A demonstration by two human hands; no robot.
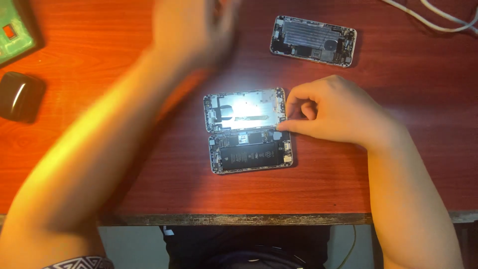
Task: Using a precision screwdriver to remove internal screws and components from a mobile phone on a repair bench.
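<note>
Red-brown wooden table, centre: opened phone, long axis left-right, screen panel folded back; right hand pinches its right edge; left hand blurred, grip unclear, apart.

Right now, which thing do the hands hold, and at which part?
Right hand pinches the right edge of the opened phone, at the hinge line. Left hand is blurred, holding nothing visible.

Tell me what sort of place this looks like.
Probably a phone repair bench. An opened phone lies on a reddish wooden table with its battery and metal shield showing, a second stripped phone body lies farther back, and the right hand touches the opened one's edge.
</note>
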